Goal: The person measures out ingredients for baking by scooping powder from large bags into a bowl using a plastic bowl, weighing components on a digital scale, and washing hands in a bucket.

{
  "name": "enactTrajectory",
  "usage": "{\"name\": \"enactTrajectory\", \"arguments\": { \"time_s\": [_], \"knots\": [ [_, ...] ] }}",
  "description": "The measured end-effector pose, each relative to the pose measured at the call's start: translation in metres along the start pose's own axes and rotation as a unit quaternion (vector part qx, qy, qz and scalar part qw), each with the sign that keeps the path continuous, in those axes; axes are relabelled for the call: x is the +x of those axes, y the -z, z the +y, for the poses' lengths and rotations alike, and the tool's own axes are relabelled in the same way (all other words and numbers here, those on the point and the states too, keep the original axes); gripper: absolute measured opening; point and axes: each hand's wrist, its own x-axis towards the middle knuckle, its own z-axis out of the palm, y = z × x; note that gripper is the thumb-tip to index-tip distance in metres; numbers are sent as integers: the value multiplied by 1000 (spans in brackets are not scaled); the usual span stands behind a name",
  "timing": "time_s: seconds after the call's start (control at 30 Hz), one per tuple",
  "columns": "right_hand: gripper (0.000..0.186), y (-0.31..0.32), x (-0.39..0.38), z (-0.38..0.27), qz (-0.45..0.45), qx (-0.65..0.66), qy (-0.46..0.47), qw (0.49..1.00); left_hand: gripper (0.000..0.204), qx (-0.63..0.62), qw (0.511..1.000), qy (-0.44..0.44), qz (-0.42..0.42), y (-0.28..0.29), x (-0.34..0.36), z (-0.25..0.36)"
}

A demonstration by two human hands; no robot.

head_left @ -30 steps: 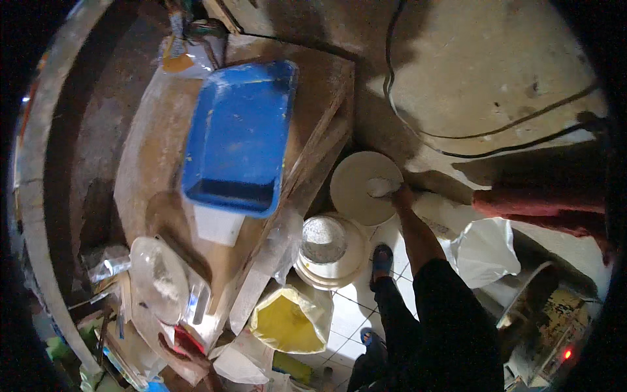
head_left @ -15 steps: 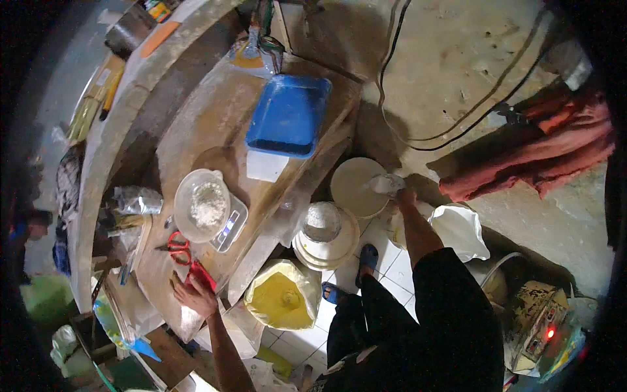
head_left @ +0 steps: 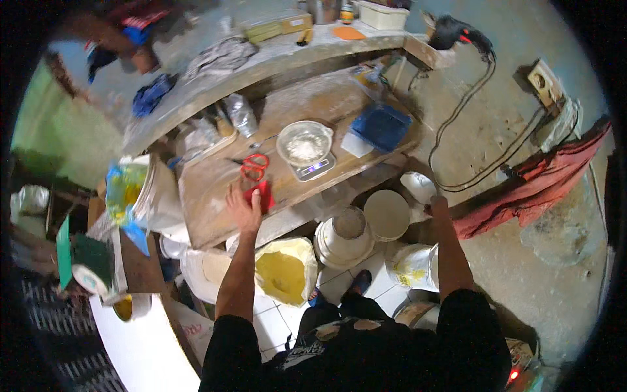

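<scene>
My left hand (head_left: 245, 208) rests on the wooden table with fingers spread, against a small red object (head_left: 264, 195) whose kind I cannot make out. Just beyond lie red-handled scissors (head_left: 253, 167). A clear bowl (head_left: 283, 145) of white powder (head_left: 305, 149) stands on a digital scale (head_left: 316, 169). Out to the right, my right hand (head_left: 436, 206) is closed on a white rounded scoop (head_left: 418, 187), close to a bucket with a pale surface (head_left: 386, 215). The scoop's handle is hidden by my fingers.
A blue tray (head_left: 381, 126) sits at the table's right end. Below the table stand a lidded white bucket (head_left: 344, 243), a sack of yellow powder (head_left: 282, 274) and a white pail (head_left: 415, 266). Black cables (head_left: 450, 134) and a red cloth (head_left: 516, 196) lie to the right.
My view has turned, showing more of the left side. My right hand has moved the scoop from over the pale bucket to its far right side. My left hand stays by the red object.
</scene>
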Motion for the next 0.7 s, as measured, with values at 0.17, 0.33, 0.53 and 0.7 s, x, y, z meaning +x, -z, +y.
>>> {"name": "enactTrajectory", "arguments": {
  "time_s": [0.17, 0.33, 0.53, 0.7],
  "knots": [
    [22, -86, -92, -147, -154, -114, 146, 970, 53, -40, 998, 31, 32, 90, -54, 9],
    [25, -174, -110, -205, -211, -99, 265, 936, 52, 19, 982, 175, -69, 143, -234, -32],
    [29, -281, -107, -242, -314, -183, 244, 899, 57, 201, 852, 468, -120, 232, -485, -23],
    [26, -354, -119, -248, -297, -292, 329, 848, 62, 221, 706, 673, -27, 250, -595, 42]
  ]
}}
